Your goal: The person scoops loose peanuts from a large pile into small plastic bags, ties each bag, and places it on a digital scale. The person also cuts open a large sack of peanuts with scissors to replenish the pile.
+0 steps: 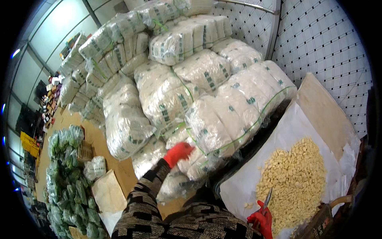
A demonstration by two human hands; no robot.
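My left hand [179,154], in a red glove, is over the lower packs near the front corner of a plastic-wrapped bundle [222,119] of white packs. A green strap [264,112] runs around that bundle, and one length of it passes near my fingers. The fingers are blurred, so I cannot tell whether they grip the plastic. My right hand [262,221], also red-gloved, holds a pointed metal cutting tool [269,195] with its blade up. Behind the tool a heap of pale yellow clove-sized pieces [294,179] lies on a white sheet [238,186].
More wrapped bundles [167,95] are stacked high ahead and to the left. Green-tinted plastic bags [71,191] pile up at left beside a tan sheet [109,191]. A tan board [325,110] and a patterned quilted wall [322,47] stand at right. A curved handle [341,200] sticks up at lower right.
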